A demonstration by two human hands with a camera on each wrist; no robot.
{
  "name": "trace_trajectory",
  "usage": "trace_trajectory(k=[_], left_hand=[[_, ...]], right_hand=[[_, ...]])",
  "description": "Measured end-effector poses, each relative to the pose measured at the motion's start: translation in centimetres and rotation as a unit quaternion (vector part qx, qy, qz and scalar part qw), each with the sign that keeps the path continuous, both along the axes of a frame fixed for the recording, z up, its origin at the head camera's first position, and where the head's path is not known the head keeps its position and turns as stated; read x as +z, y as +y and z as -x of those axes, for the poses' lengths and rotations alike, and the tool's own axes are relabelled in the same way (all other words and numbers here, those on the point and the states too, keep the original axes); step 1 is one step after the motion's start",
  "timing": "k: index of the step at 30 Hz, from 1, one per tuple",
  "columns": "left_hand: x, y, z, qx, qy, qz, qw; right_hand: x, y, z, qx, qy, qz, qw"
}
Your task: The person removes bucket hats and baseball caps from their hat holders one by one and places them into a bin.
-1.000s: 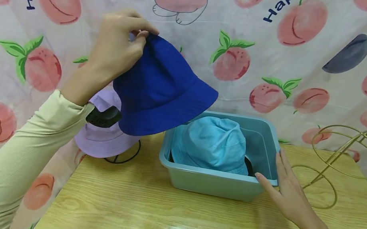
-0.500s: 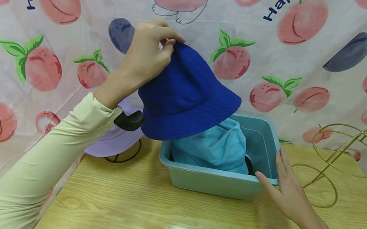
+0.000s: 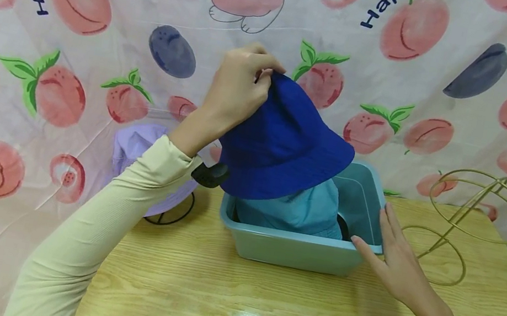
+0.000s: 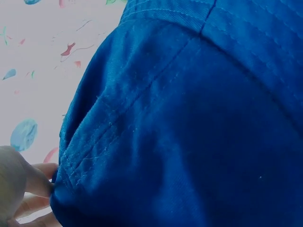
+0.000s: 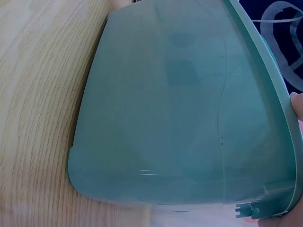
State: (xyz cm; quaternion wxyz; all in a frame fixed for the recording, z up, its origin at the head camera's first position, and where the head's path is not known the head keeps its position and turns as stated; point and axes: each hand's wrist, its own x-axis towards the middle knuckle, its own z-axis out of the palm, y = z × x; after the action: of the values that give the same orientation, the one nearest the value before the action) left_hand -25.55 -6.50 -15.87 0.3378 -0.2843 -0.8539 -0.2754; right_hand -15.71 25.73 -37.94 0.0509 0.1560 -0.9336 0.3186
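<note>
A dark blue bucket hat [image 3: 291, 145] hangs crown-up and tilted from my left hand [image 3: 243, 83], which pinches the top of its crown between thumb and fingers. The hat is above the left part of a blue-green plastic bin [image 3: 293, 251]. Inside the bin lies a light blue bucket hat [image 3: 310, 212], partly hidden by the dark one. My right hand [image 3: 398, 266] rests at the bin's front right corner, thumb on the front rim and fairly straight fingers along the right side. In the left wrist view, blue cloth [image 4: 189, 132] fills most of the picture.
On the left, a lilac bucket hat [image 3: 135, 141] sits on a black wire stand [image 3: 178, 218], partly behind my left arm. A gold wire stand [image 3: 453, 225] is right of the bin on the wooden table [image 3: 230, 294]. A fruit-patterned cloth [image 3: 222, 102] hangs behind.
My left hand has carried the dark blue hat rightward and slightly down, from beside the bin to over it. The right hand has stayed on the bin's corner.
</note>
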Motion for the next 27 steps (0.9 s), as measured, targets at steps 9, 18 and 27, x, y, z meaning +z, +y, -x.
trace_trajectory(k=[9,18,27], left_hand=[[-1.8,2.2,1.1,0.006,-0.031,0.006,0.9995],[-3.8,4.2,0.9,0.018,-0.053,0.015,0.9983],[-5.7,6.8,0.6,0.001,-0.081,0.034,0.9962]], right_hand=[[0.1,-0.1,0.0,-0.004,-0.002,0.001,1.000],[0.1,-0.1,0.0,-0.007,0.002,0.000,1.000],[-0.1,-0.1,0.0,-0.008,-0.005,0.003,1.000]])
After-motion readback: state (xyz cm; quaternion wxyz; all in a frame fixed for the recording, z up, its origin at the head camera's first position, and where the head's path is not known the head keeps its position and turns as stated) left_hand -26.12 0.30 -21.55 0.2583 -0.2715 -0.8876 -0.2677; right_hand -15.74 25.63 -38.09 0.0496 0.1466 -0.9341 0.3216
